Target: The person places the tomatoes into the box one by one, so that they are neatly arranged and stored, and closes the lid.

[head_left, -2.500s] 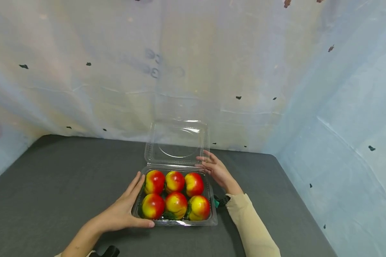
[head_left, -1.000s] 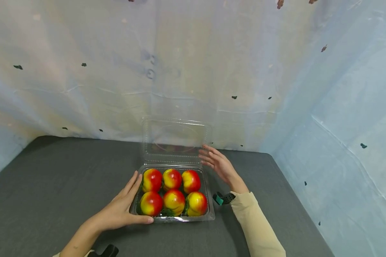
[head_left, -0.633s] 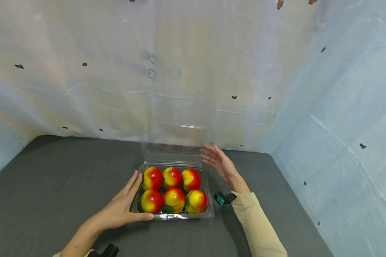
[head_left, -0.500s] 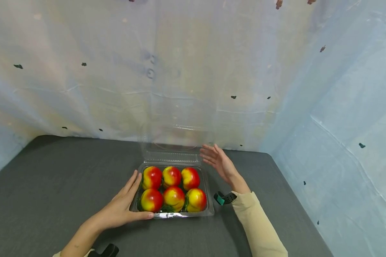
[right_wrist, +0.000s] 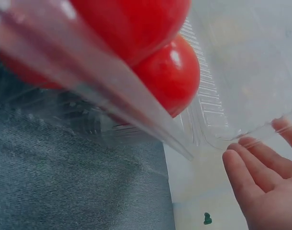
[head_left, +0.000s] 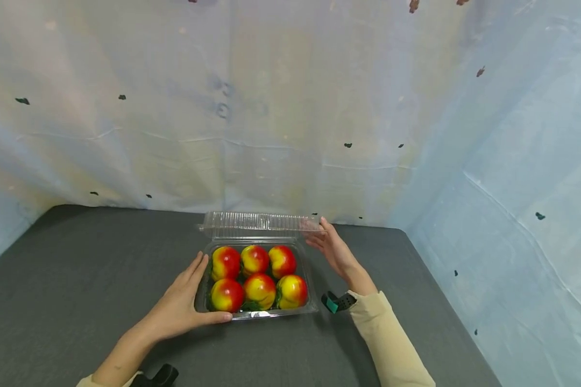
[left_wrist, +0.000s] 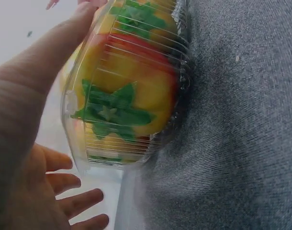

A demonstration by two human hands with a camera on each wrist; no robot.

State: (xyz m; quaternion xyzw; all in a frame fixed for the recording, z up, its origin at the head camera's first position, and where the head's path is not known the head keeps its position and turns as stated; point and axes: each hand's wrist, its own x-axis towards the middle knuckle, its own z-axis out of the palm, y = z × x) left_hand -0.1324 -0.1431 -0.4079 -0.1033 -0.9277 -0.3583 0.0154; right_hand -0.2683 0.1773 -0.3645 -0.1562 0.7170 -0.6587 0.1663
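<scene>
Several glossy red-and-yellow fruits with green leafy caps, like persimmons, sit in two rows in a clear plastic clamshell container. Its hinged lid stands raised at the far side, leaning forward and seen nearly edge-on. My left hand spans the container's near left corner, thumb along the front rim and straight fingers along the left side. In the left wrist view, the fruits' green caps show through the ribbed wall. At the lid's right edge, my right hand touches it with extended fingers.
The container rests on a dark grey table. A pale plastic sheet hangs just behind the table, and another sheet runs along the right side. Black bands are worn on both wrists.
The lid has swung from leaning back to tilting forward over the hinge, with my right hand at its edge. The container has shifted slightly up in view; my left hand stays at its corner.
</scene>
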